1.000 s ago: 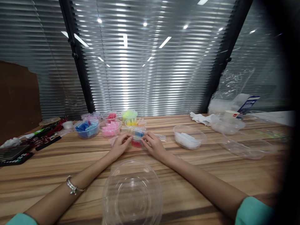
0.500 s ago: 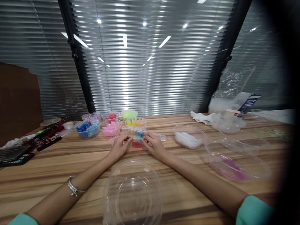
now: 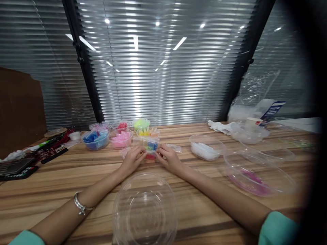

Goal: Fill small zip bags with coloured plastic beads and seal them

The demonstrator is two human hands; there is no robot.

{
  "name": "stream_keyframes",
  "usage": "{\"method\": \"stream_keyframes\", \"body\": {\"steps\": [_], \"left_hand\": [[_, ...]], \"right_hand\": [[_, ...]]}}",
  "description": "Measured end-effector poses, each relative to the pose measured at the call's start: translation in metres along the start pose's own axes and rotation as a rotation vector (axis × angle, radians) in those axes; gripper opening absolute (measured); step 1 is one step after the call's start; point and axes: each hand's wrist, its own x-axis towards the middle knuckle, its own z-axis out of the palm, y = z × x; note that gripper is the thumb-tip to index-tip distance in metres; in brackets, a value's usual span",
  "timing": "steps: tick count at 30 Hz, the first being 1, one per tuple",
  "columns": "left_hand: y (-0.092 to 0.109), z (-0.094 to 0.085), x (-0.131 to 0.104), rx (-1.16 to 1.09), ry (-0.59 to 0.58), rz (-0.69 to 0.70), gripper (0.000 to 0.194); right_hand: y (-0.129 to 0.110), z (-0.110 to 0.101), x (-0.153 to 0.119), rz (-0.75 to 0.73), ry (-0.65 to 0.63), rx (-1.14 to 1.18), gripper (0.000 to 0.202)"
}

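Observation:
Both hands meet over a small clear plastic bag with red contents (image 3: 151, 156) at the middle of the wooden table. My left hand (image 3: 133, 158) pinches its left edge, and my right hand (image 3: 167, 157) pinches the right edge. Just behind it lies a clear bag with blue and green contents (image 3: 152, 145), close to the fingertips. More clear plastic lies beside each hand. Nearer to me, between my forearms, is a large round clear lid or container (image 3: 145, 211).
Behind my left hand stand tubs of blue bags (image 3: 95, 139), pink bags (image 3: 121, 138) and yellow bags (image 3: 147, 133). To the right are a tub with white contents (image 3: 205, 149), a large clear container with pink contents (image 3: 255, 180) and a paper cup (image 3: 253, 121). A keypad (image 3: 19, 174) lies far left.
My left hand has shifted very slightly to the right, its fingertips nearer to my right hand. More of the blue and green bag shows. The view has tilted a little.

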Motion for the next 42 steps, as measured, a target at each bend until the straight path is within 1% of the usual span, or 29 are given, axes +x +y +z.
{"method": "stream_keyframes", "body": {"steps": [7, 10, 12, 18, 23, 25, 29, 31, 34, 39, 42], "left_hand": [[-0.001, 0.001, -0.006, 0.033, 0.047, 0.151, 0.020], [0.001, 0.004, -0.008, 0.042, -0.008, 0.240, 0.021], [0.004, 0.005, -0.008, 0.066, -0.041, 0.276, 0.020], [0.008, 0.003, -0.009, 0.155, -0.117, 0.287, 0.021], [0.007, 0.003, -0.008, 0.127, -0.097, 0.271, 0.019], [0.006, 0.003, -0.008, 0.099, -0.060, 0.246, 0.017], [0.005, 0.001, -0.007, 0.068, 0.035, 0.171, 0.012], [0.005, 0.000, -0.006, 0.061, 0.047, 0.149, 0.010], [0.006, -0.001, -0.005, 0.049, 0.026, 0.132, 0.010], [0.009, -0.002, -0.005, 0.020, -0.085, 0.140, 0.013], [0.009, -0.001, -0.005, 0.015, -0.108, 0.126, 0.014]], "right_hand": [[0.001, 0.003, 0.000, -0.126, 0.019, -0.099, 0.014], [0.000, 0.003, 0.000, -0.203, -0.018, -0.150, 0.014], [-0.001, 0.003, 0.000, -0.254, -0.051, -0.170, 0.014], [-0.002, 0.003, -0.003, -0.309, -0.083, -0.192, 0.019], [-0.003, 0.003, -0.002, -0.280, -0.066, -0.160, 0.016], [-0.003, 0.002, 0.000, -0.238, -0.028, -0.128, 0.012], [-0.001, -0.001, 0.001, -0.120, 0.060, -0.055, 0.011], [-0.001, -0.002, 0.002, -0.093, 0.071, -0.020, 0.011], [-0.002, -0.004, 0.003, -0.086, 0.048, 0.021, 0.010], [-0.004, -0.002, 0.001, -0.094, -0.006, 0.061, 0.009], [-0.002, 0.000, 0.000, -0.089, -0.012, 0.071, 0.010]]}}
